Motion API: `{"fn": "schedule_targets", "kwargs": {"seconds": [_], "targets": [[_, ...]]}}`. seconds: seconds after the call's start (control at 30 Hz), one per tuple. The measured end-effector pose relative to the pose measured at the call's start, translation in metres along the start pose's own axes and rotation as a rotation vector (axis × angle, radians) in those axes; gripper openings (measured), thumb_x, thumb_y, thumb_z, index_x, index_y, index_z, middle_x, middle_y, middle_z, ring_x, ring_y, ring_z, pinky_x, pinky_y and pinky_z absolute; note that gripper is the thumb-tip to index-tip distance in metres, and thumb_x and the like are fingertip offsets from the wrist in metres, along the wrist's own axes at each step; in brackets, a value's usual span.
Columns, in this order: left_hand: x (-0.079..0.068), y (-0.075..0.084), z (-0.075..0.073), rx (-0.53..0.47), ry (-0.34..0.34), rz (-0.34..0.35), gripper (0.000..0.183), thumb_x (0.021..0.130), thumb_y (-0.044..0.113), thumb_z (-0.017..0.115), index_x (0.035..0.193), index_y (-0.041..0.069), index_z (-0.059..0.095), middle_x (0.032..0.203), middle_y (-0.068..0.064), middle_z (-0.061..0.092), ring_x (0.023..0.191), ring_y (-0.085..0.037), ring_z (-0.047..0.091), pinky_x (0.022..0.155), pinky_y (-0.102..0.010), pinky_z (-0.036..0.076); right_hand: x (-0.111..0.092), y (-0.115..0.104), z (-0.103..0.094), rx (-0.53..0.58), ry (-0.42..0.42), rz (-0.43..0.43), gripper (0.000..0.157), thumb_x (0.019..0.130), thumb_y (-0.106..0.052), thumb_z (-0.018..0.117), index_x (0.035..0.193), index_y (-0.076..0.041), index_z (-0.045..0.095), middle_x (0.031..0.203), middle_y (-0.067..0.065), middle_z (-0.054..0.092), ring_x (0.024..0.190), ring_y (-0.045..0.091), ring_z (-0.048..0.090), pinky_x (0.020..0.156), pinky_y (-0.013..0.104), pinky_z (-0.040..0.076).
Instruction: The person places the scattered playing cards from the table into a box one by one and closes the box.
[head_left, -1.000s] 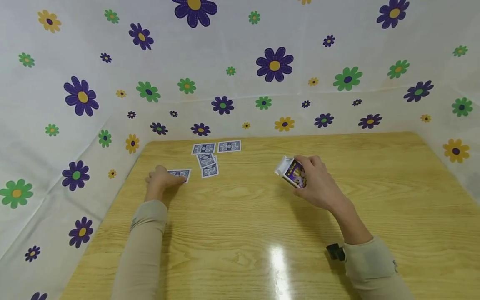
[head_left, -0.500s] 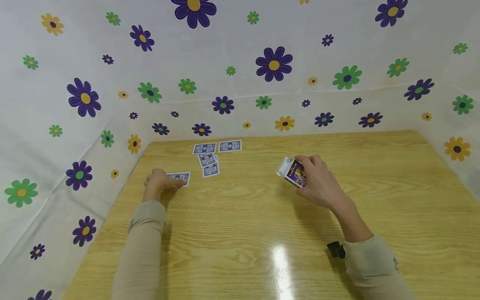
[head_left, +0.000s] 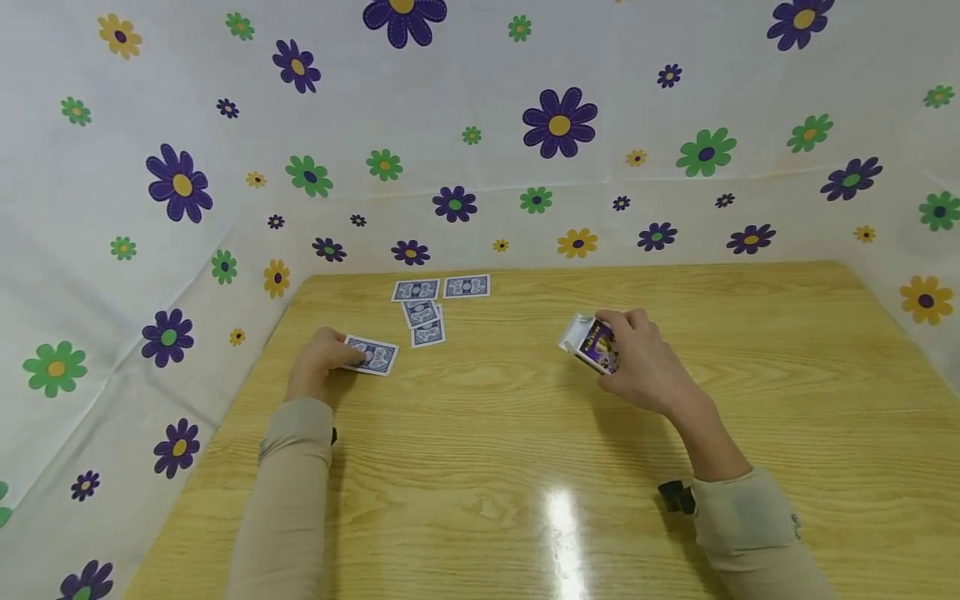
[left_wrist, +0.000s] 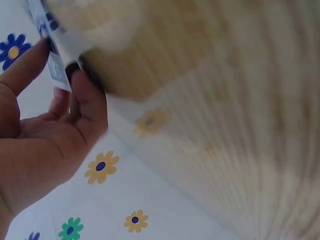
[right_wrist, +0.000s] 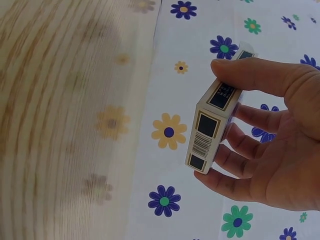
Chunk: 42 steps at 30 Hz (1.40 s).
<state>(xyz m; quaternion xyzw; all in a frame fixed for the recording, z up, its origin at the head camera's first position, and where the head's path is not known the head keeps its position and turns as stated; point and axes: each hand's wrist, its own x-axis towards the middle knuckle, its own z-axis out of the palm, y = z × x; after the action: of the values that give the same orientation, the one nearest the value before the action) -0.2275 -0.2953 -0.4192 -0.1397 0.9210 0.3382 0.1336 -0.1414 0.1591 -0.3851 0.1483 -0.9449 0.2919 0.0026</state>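
Observation:
My left hand (head_left: pixel 318 363) pinches a blue-backed playing card (head_left: pixel 381 357) at the left side of the table. Its thumb lies across the patterned back, and in the left wrist view fingers curl behind the card (left_wrist: pixel 58 75). Over the table right of centre, my right hand (head_left: pixel 651 367) grips a small card box (head_left: pixel 599 347) with a purple and gold front. The box's white flap stands open towards the left. In the right wrist view, thumb and fingers hold the box (right_wrist: pixel 202 140) by its edges, with a barcode showing on one end.
Several blue-backed cards lie face down near the far left of the wooden table (head_left: pixel 480 450): one card (head_left: pixel 416 290) beside another card (head_left: pixel 467 286), and two overlapping cards (head_left: pixel 428 332) below them. A flower-printed cloth (head_left: pixel 480 75) rises along the back and sides.
My left hand has drawn its card slightly to the right and tilted it, and more of the card's back shows. The right hand keeps its hold on the box almost unmoved.

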Motion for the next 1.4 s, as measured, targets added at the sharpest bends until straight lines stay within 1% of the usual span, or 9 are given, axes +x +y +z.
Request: {"fn": "schedule_targets", "kwargs": {"seconds": [0.07,0.23,0.33,0.47,0.67,0.77,0.9,1.07,1.4], "targets": [[-0.001,0.002,-0.003,-0.094,-0.048,0.035,0.045,0.091,0.007,0.063,0.126,-0.019,0.05,0.099,-0.015,0.058,0.075,-0.012,0.053,0.071,-0.027,0.052,0.0,0.001,0.0,0.001,-0.005,0.004,0.084,0.076,-0.004,0.077,0.149,0.0,0.035,0.135,0.03,0.038,0.108,0.04,0.046,0.085,0.054,0.049],[-0.007,0.011,-0.003,-0.28,-0.124,0.017,0.051,0.096,0.001,0.055,0.14,-0.016,0.037,0.114,-0.019,0.052,0.074,-0.008,0.058,0.079,-0.029,0.058,0.001,0.002,0.002,0.004,-0.014,0.015,0.083,0.077,-0.004,0.077,0.149,-0.001,0.035,0.136,0.03,0.037,0.109,0.041,0.045,0.085,0.054,0.049],[-0.013,0.019,0.001,-0.321,-0.128,0.01,0.055,0.097,0.004,0.056,0.145,-0.01,0.034,0.12,-0.021,0.052,0.076,-0.009,0.061,0.08,-0.029,0.059,0.002,0.003,0.002,0.001,-0.017,0.016,0.083,0.077,-0.004,0.077,0.149,-0.001,0.036,0.137,0.03,0.037,0.109,0.04,0.046,0.085,0.053,0.049],[-0.021,0.03,0.007,-0.402,-0.104,0.042,0.058,0.097,0.004,0.058,0.149,-0.002,0.032,0.124,-0.023,0.051,0.083,-0.015,0.063,0.082,-0.03,0.058,0.002,0.002,0.003,0.0,-0.024,0.013,0.083,0.077,-0.004,0.077,0.149,-0.001,0.036,0.137,0.03,0.038,0.109,0.04,0.046,0.085,0.053,0.049],[-0.033,0.051,0.024,-0.484,-0.058,0.177,0.035,0.099,0.003,0.053,0.133,-0.007,0.049,0.123,-0.023,0.053,0.096,-0.023,0.06,0.084,-0.032,0.058,0.002,0.0,0.005,0.002,-0.031,0.018,0.083,0.077,-0.004,0.078,0.149,-0.003,0.036,0.137,0.029,0.038,0.11,0.04,0.046,0.085,0.054,0.05],[-0.039,0.062,0.036,-0.49,-0.037,0.254,0.03,0.1,0.005,0.053,0.128,-0.006,0.056,0.122,-0.021,0.056,0.099,-0.025,0.059,0.083,-0.031,0.058,0.001,-0.001,0.006,0.005,-0.034,0.016,0.083,0.077,-0.004,0.078,0.149,-0.003,0.037,0.137,0.029,0.039,0.109,0.039,0.046,0.085,0.053,0.05],[-0.047,0.08,0.053,-0.525,-0.015,0.345,0.032,0.096,0.007,0.059,0.127,-0.002,0.059,0.118,-0.019,0.057,0.099,-0.029,0.059,0.078,-0.029,0.058,0.0,-0.002,0.007,0.008,-0.037,0.011,0.083,0.076,-0.003,0.078,0.149,-0.003,0.038,0.135,0.028,0.039,0.109,0.039,0.046,0.085,0.052,0.05],[-0.06,0.102,0.069,-0.591,-0.016,0.411,0.039,0.091,0.002,0.063,0.129,-0.001,0.057,0.123,-0.017,0.057,0.097,-0.03,0.06,0.08,-0.029,0.058,-0.001,-0.003,0.008,0.001,-0.037,-0.002,0.082,0.076,-0.004,0.078,0.148,-0.003,0.039,0.134,0.028,0.04,0.108,0.038,0.047,0.085,0.051,0.051],[-0.088,0.134,0.093,-0.566,-0.039,0.601,0.035,0.092,0.003,0.063,0.127,0.002,0.061,0.128,-0.01,0.06,0.089,-0.032,0.062,0.079,-0.031,0.056,-0.001,-0.009,0.006,-0.047,-0.028,-0.011,0.084,0.076,-0.004,0.08,0.149,-0.004,0.039,0.135,0.027,0.042,0.11,0.038,0.048,0.089,0.052,0.05]]}}
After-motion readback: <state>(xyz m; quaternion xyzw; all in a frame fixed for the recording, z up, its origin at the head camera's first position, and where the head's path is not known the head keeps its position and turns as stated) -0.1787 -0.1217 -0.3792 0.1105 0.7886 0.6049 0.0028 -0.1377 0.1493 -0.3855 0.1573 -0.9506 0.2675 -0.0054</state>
